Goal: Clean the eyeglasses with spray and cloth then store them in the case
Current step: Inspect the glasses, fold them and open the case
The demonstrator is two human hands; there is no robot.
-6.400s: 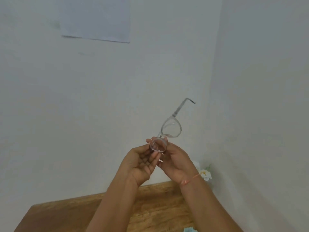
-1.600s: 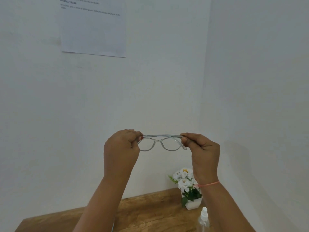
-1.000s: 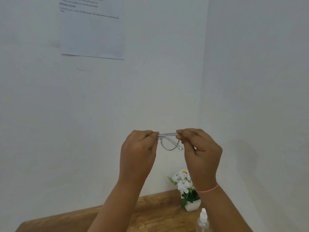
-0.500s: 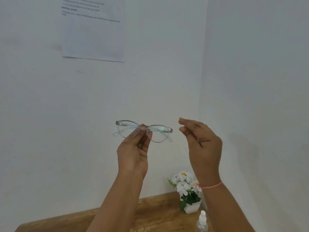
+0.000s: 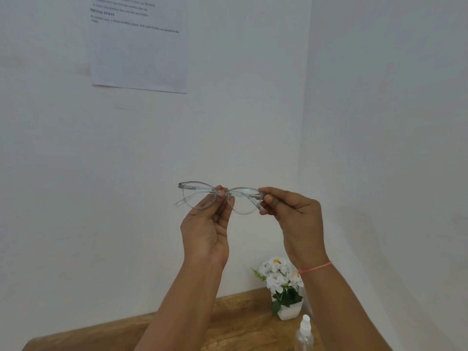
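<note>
The eyeglasses (image 5: pixel 241 200), with a clear frame and folded temples, are held up high in front of the white wall. My left hand (image 5: pixel 206 225) pinches them at the bridge between thumb and fingers. My right hand (image 5: pixel 295 215) grips the frame's right end at the hinge. A clear spray bottle (image 5: pixel 305 333) with a white nozzle stands on the wooden table at the bottom edge, below my right forearm. No cloth and no case are in view.
A small white pot of white flowers (image 5: pixel 283 287) stands in the corner on the wooden table (image 5: pixel 243 325). A printed sheet (image 5: pixel 139 46) hangs on the wall above. White walls meet in a corner to the right.
Half a second ago my right hand was off the glasses with fingers apart; now it has taken hold of the frame's right end. My left hand keeps its pinch at the bridge.
</note>
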